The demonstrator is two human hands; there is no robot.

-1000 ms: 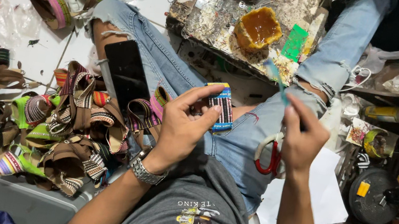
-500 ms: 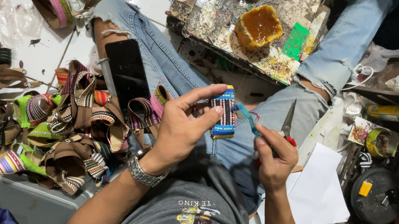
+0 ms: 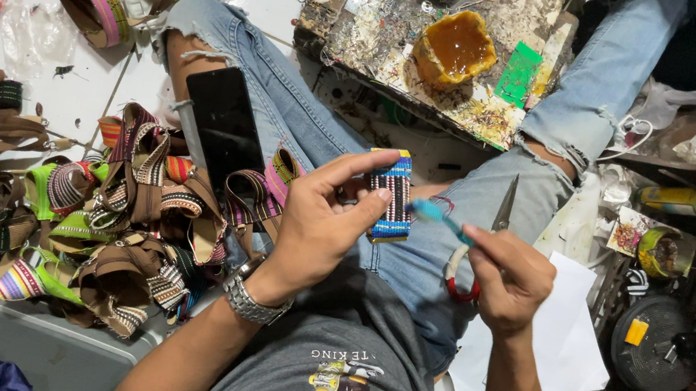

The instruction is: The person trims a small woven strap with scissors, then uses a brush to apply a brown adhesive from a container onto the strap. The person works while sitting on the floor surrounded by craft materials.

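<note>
Two hands meet over the person's lap, near the middle of the head view. The left hand pinches a small striped woven piece, blue-edged with dark and pale bands, between thumb and fingertips; the piece stands upright at about 1 o'clock from that hand's palm, above the jeans. The right hand is closed around red-handled scissors, whose blade points up toward 12 o'clock, and its fingers also pinch a thin turquoise strip that reaches toward 10 o'clock until its tip lies just beside the woven piece; whether the two touch cannot be told. A metal wristwatch sits on the left wrist.

A black phone lies screen-up on the left thigh, at 10 o'clock from the left hand. Further out at 9 o'clock, a heap of woven straps in brown, green and pink spreads over the white floor, with more straps at 11 o'clock near the top edge. At 12 o'clock, between the spread legs, a glue-spattered board carries an amber lump of glue and a green card just beside it. White paper sheets lie at 3 o'clock from the right hand, and a dark round tool sits beyond them among clutter
</note>
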